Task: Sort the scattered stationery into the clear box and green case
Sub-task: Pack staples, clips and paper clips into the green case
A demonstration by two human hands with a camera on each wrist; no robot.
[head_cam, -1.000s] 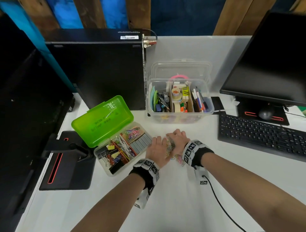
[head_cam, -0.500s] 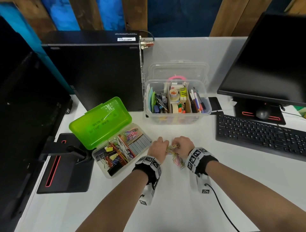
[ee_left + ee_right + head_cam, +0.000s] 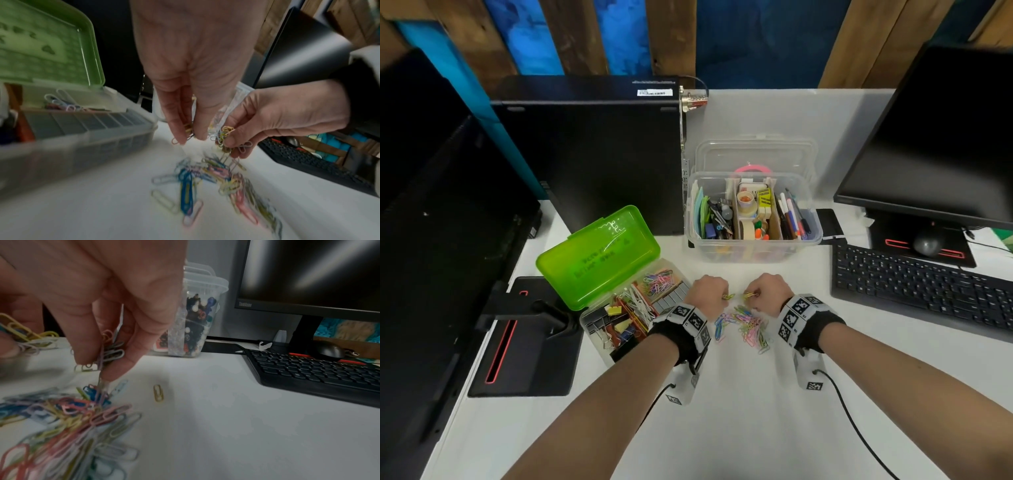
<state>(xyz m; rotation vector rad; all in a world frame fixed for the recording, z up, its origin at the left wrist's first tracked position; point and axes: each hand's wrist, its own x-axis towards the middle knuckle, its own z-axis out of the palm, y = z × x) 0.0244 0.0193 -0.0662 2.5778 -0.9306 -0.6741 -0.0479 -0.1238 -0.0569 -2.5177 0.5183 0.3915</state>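
A loose pile of coloured paper clips (image 3: 743, 325) lies on the white desk between my wrists. My left hand (image 3: 724, 296) hovers just above it and pinches a few clips, seen close up as the left hand (image 3: 188, 134). My right hand (image 3: 750, 295) pinches a tangled bunch of clips, with one clip dangling from the right hand (image 3: 102, 366) down to the pile (image 3: 61, 418). The green case (image 3: 599, 257) stands open at the left, with clips and binder clips in its tray. The clear box (image 3: 753, 246), full of pens and tape, sits behind my hands.
A single yellow clip (image 3: 158, 392) lies apart, to the right of the pile. A black keyboard (image 3: 921, 291), a mouse (image 3: 928, 245) and a monitor (image 3: 945, 154) fill the right side. A black PC tower (image 3: 592, 164) and a monitor base (image 3: 524, 342) stand at the left.
My hands were pressed together over the clips. They have drawn apart and lifted a little, each keeping some clips, and the pile now shows below them.
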